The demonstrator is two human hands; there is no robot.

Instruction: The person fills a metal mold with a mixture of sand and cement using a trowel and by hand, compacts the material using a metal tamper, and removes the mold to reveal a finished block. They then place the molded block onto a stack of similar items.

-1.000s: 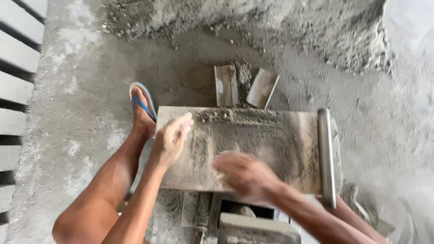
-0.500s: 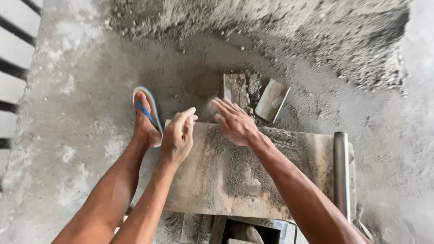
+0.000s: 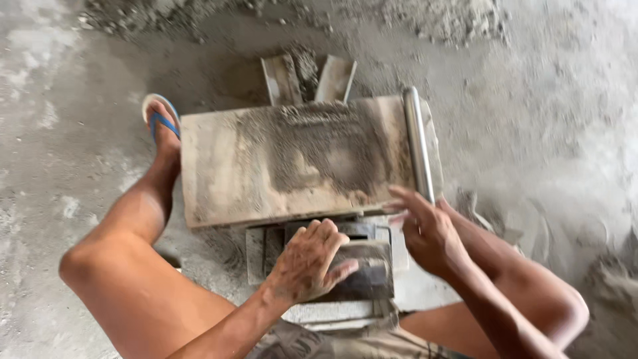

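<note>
Showing at the far left of the scene a foot in a blue-strapped sandal point(image 3: 158, 118), planted on the dusty concrete floor point(image 3: 53, 166) with the bare leg running back toward the near edge. Lying just right of that foot, a flat wooden board point(image 3: 219, 173) dusted with a dark smear of sand across its middle, sitting on top of a grey block mould point(image 3: 362, 276) — the mould's near part sticking out from under the board's near edge. Resting on that exposed near part, the left hand point(image 3: 307, 264), palm down, fingers spread a little and pressing flat on the dark top of the mould, not curled round anything. Standing beyond the board's far edge, two small metal plates point(image 3: 282, 78) tilted on edge in loose sand, close beside each other. Running along the board's right edge from far to near, a metal bar point(image 3: 417, 143), round and pale. Reaching toward the near end of that bar, the right hand point(image 3: 428, 233), fingers extended and slightly apart, fingertips at the board's near right corner — blurred, so hard telling whether touching the bar or only just beside it, but not closed on it. Spreading across the far right, a heap of grey sand point(image 3: 458, 16) and more bare floor.
</note>
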